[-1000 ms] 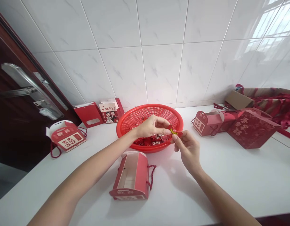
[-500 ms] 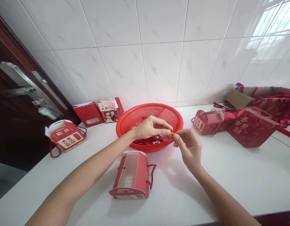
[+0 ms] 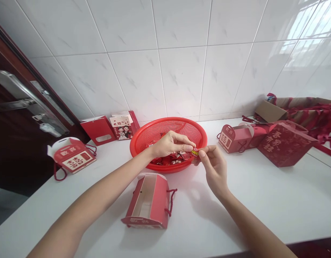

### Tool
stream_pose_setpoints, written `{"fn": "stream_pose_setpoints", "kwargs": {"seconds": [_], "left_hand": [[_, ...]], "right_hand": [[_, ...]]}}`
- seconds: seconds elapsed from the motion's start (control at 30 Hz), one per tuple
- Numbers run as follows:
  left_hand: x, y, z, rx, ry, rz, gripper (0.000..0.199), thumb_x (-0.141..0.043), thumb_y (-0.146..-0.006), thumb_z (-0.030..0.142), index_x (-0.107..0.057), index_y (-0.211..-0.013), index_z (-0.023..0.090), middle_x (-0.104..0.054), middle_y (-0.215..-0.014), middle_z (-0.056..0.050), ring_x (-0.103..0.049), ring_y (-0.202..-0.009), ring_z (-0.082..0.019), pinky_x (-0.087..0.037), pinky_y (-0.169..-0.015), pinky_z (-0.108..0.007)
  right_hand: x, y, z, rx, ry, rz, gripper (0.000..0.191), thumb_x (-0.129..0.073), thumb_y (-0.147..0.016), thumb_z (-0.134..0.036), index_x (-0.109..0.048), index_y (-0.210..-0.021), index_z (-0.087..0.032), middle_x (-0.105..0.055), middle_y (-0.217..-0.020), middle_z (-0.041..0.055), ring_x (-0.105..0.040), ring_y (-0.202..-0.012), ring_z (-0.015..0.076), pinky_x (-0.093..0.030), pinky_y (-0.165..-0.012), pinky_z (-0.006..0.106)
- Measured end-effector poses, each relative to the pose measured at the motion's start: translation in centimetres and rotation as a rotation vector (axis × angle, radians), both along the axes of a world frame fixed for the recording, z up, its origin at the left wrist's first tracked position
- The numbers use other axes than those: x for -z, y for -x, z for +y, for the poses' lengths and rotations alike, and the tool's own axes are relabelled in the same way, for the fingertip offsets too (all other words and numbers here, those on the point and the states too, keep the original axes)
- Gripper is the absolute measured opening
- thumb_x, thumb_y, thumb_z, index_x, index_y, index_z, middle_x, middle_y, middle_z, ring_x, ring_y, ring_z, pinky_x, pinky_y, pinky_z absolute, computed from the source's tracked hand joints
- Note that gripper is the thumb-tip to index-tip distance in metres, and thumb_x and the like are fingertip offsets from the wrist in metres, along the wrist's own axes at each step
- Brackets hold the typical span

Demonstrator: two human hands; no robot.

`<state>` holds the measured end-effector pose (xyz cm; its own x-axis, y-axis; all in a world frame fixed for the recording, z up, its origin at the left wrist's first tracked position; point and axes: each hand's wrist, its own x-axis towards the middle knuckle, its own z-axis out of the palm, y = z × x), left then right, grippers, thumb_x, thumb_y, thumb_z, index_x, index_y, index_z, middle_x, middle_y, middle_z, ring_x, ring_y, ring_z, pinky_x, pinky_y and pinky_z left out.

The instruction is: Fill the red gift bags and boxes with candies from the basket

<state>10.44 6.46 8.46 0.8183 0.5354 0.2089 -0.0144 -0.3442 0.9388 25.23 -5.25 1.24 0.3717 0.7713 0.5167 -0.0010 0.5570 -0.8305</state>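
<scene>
Between the fingertips of both hands is a small red and yellow wrapped candy [image 3: 195, 152]. My left hand [image 3: 172, 145] pinches its left end, and my right hand [image 3: 213, 165] pinches the right end. They are held over the right rim of a red plastic basket [image 3: 140, 138] with mesh walls. Red wrapped sweets [image 3: 178, 156] lie in the basket, partly hidden by my left hand. In front of the basket stands a pink-red gift box [image 3: 160, 202] with its top open and a rope handle at its right side.
At the left is another gift box [image 3: 74, 157], with a red bag [image 3: 98, 130] and a card with cartoon figures [image 3: 122, 129] against the tiled wall. On the right stand a small box [image 3: 233, 138], a dark red box [image 3: 285, 145] and a carton [image 3: 273, 109] holding red ribbon.
The candy has turned so more of its yellow label shows between my fingers. Both hands stay close together, and the whole view has shifted slightly.
</scene>
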Motion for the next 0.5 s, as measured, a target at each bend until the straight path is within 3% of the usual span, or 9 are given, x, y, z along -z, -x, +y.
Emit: {"fn": "stream_pose_setpoints", "kwargs": {"seconds": [0.17, 0.27, 0.43, 0.5], "left_hand": [[-1.1, -0.3, 0.2, 0.038, -0.047, 0.124, 0.024, -0.084, -0.077, 0.032, -0.082, -0.095, 0.015, -0.079, -0.086, -0.007, -0.072, -0.079, -0.019, -0.056, -0.071, -0.029], [-1.7, 0.1, 0.8, 0.045, -0.065, 0.184, 0.031, -0.080, -0.081, 0.032, -0.079, -0.108, 0.016, -0.080, -0.097, -0.007, -0.073, -0.088, -0.020, -0.057, -0.078, -0.030], [-1.3, 1.8, 4.4, -0.131, -0.254, 0.325, 0.033, -0.073, -0.086, 0.035, -0.076, -0.112, 0.016, -0.078, -0.115, -0.008, -0.070, -0.106, -0.023, -0.054, -0.092, -0.032], [-0.7, 2.5, 5.9, -0.089, -0.326, 0.502, 0.030, -0.069, -0.085, 0.027, -0.076, -0.111, 0.014, -0.078, -0.111, -0.009, -0.071, -0.103, -0.023, -0.054, -0.088, -0.030]], "right_hand": [[-0.1, -0.4, 0.2, -0.080, 0.071, 0.014, 0.031, -0.076, -0.089, -0.045, -0.058, -0.102, -0.023, -0.073, -0.088, 0.0018, -0.070, -0.066, 0.0156, -0.060, -0.062, 0.031], [0.1, -0.4, 0.2, -0.071, 0.091, -0.022, 0.029, -0.074, -0.091, -0.044, -0.064, -0.106, -0.021, -0.072, -0.081, 0.0018, -0.069, -0.064, 0.0158, -0.060, -0.063, 0.031], [0.0, -0.2, 0.1, -0.068, 0.087, 0.013, 0.027, -0.076, -0.089, -0.043, -0.063, -0.098, -0.021, -0.068, -0.083, 0.0016, -0.068, -0.067, 0.0153, -0.059, -0.058, 0.029], [0.0, -0.1, 0.1, -0.086, 0.080, 0.040, 0.027, -0.076, -0.089, -0.042, -0.060, -0.094, -0.021, -0.065, -0.082, 0.0000, -0.068, -0.068, 0.0150, -0.059, -0.058, 0.028]]}}
